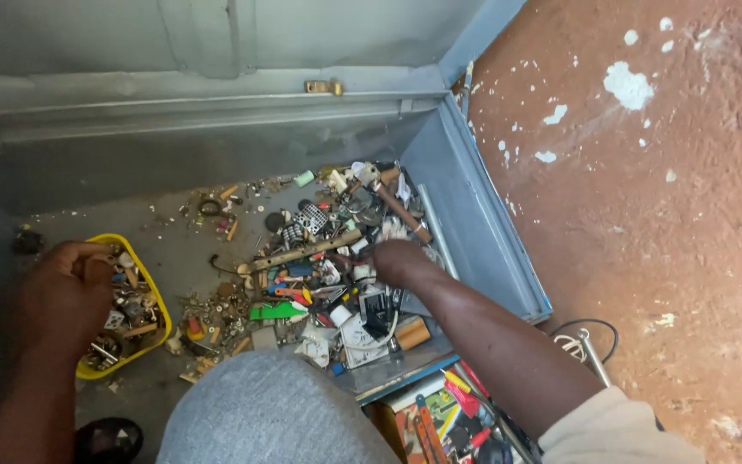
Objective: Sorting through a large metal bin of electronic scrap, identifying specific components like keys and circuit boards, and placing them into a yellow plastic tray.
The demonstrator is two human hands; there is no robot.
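Note:
My left hand [66, 296] hangs over a yellow tub [142, 268] of small parts, its fingers curled together; whether it holds a small piece I cannot tell. My right hand [397, 260] reaches down into a heap of loose hardware [319, 283] on the floor of a grey metal chest [465, 215]. The fingers are buried among the bits, so their grip is hidden. A long wooden stick [307, 252] lies just left of that hand. A brown-handled tool [403, 212] lies just beyond it.
My grey-clad knee [272, 412] fills the lower middle. A second box of coloured tools [440, 421] sits under my right arm. The chest's open lid [199, 51] stands at the back. Red-brown floor [646, 215] with white flecks lies to the right, with a cable [581, 331].

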